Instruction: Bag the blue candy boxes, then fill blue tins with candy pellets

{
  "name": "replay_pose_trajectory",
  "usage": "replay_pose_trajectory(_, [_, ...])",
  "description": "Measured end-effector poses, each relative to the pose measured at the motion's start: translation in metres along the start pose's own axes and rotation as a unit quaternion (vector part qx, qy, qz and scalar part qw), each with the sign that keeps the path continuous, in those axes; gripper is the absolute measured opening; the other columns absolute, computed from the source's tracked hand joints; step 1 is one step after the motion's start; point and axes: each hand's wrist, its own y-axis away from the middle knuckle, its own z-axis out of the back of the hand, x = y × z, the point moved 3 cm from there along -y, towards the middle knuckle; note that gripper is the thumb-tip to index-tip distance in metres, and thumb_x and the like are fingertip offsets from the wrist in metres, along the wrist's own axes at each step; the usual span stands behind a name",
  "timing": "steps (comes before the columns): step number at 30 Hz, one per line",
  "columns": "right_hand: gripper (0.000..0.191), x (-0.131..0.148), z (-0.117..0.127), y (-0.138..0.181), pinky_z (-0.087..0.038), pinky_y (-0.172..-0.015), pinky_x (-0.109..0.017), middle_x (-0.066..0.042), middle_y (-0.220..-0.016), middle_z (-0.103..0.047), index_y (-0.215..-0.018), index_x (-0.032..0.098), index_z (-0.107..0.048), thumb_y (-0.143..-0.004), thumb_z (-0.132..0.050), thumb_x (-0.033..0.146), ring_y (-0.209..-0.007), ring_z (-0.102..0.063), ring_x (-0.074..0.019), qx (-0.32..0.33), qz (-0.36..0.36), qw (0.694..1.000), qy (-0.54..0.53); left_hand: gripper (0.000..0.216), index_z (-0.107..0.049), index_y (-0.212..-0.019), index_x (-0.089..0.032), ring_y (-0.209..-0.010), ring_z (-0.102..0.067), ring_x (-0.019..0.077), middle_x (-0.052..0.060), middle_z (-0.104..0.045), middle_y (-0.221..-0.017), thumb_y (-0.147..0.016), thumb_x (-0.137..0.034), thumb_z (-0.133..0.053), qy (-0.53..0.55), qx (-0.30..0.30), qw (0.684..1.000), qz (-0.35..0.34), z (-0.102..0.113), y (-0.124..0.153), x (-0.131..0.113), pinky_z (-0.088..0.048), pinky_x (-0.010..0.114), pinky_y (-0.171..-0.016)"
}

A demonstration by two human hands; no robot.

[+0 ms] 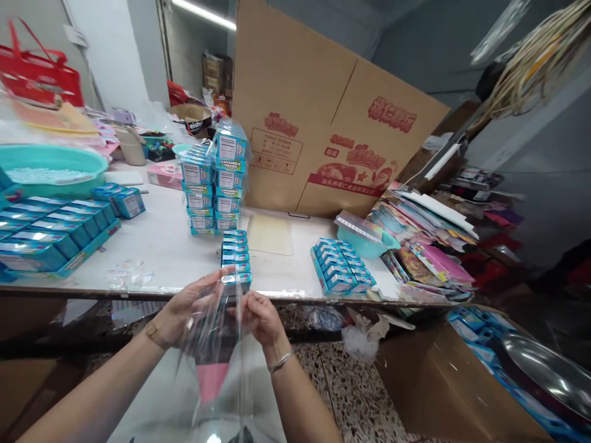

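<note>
A clear plastic bag hangs between my two hands in front of the table edge. My left hand is closed on the bag's left side, its fingertips reaching to the nearest box of a row of small blue boxes. On the other side, my right hand pinches the bag's edge. The bag's upper end meets the near end of the row; whether it covers the last box I cannot tell. Behind the row stand wrapped stacks of blue boxes in clear plastic.
Left on the table are a blue tray of boxes and a turquoise basin. Another box tray sits at right, near a small basin. A large carton stands behind. An open carton is lower right.
</note>
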Motion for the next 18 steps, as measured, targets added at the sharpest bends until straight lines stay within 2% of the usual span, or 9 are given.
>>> replay_pose_trajectory(3, [0.042, -0.002, 0.013, 0.003, -0.05, -0.07, -0.03, 0.01, -0.055, -0.031, -0.068, 0.022, -0.053, -0.08, -0.077, 0.055, -0.047, -0.029, -0.008, -0.055, 0.033, 0.996, -0.066, 0.02, -0.07, -0.112, -0.016, -0.033, -0.036, 0.0048, -0.006, -0.05, -0.054, -0.095, -0.025, -0.063, -0.022, -0.023, 0.999, -0.02, 0.015, 0.006, -0.001, -0.039, 0.016, -0.036])
replay_pose_trajectory(6, [0.04, 0.011, 0.029, -0.011, -0.039, -0.056, -0.022, 0.012, -0.057, -0.031, -0.078, 0.022, -0.056, -0.077, -0.079, 0.055, -0.045, -0.021, -0.0058, -0.116, 0.045, 0.988, -0.086, 0.018, -0.072, -0.097, -0.01, -0.04, -0.037, 0.0028, -0.005, -0.051, -0.058, -0.089, -0.026, -0.073, -0.042, -0.007, 0.998, -0.041, 0.017, 0.007, 0.003, -0.038, 0.015, -0.041])
replay_pose_trajectory(9, [0.042, 0.016, 0.044, -0.032, -0.027, -0.048, -0.021, 0.011, -0.059, -0.038, -0.084, 0.02, -0.06, -0.071, -0.084, 0.052, -0.046, -0.024, -0.0055, -0.139, 0.018, 0.989, -0.037, 0.022, -0.072, -0.089, -0.01, -0.053, -0.048, 0.0049, -0.001, -0.058, -0.068, -0.076, -0.023, -0.085, -0.063, -0.036, 0.992, -0.106, 0.02, 0.001, 0.006, -0.043, 0.015, -0.05])
replay_pose_trajectory(11, [0.042, 0.011, 0.053, -0.043, -0.027, -0.048, -0.022, 0.009, -0.06, -0.043, -0.081, 0.019, -0.059, -0.069, -0.086, 0.05, -0.049, -0.03, -0.0064, -0.142, 0.001, 0.99, 0.0, 0.028, -0.07, -0.083, -0.012, -0.058, -0.052, 0.0069, 0.0, -0.062, -0.072, -0.068, -0.025, -0.09, -0.081, -0.083, 0.982, -0.152, 0.029, -0.005, 0.01, -0.044, 0.017, -0.055])
replay_pose_trajectory(14, [0.045, -0.008, 0.066, -0.048, -0.031, -0.052, -0.023, 0.008, -0.059, -0.046, -0.072, 0.02, -0.054, -0.069, -0.083, 0.055, -0.053, -0.035, -0.0083, -0.163, 0.01, 0.985, 0.063, 0.036, -0.063, -0.07, -0.014, -0.051, -0.042, 0.0073, -0.003, -0.053, -0.06, -0.072, -0.041, -0.087, -0.172, -0.117, 0.962, -0.178, 0.05, -0.017, 0.022, -0.035, 0.02, -0.049])
replay_pose_trajectory(16, [0.048, -0.022, 0.071, -0.048, -0.033, -0.053, -0.023, 0.008, -0.057, -0.043, -0.068, 0.022, -0.05, -0.072, -0.078, 0.06, -0.055, -0.035, -0.0094, -0.185, 0.031, 0.976, 0.111, 0.045, -0.058, -0.063, -0.015, -0.05, -0.037, 0.0083, -0.004, -0.047, -0.053, -0.075, -0.053, -0.08, -0.25, -0.135, 0.936, -0.207, 0.065, -0.026, 0.029, -0.029, 0.022, -0.049])
replay_pose_trajectory(18, [0.048, -0.034, 0.073, -0.047, -0.033, -0.054, -0.023, 0.008, -0.057, -0.04, -0.066, 0.023, -0.046, -0.078, -0.072, 0.061, -0.057, -0.034, -0.0104, -0.214, 0.07, 0.962, 0.155, 0.051, -0.058, -0.059, -0.016, -0.053, -0.038, 0.0096, -0.004, -0.048, -0.053, -0.072, -0.061, -0.079, -0.28, -0.17, 0.909, -0.257, 0.077, -0.035, 0.035, -0.029, 0.023, -0.053])
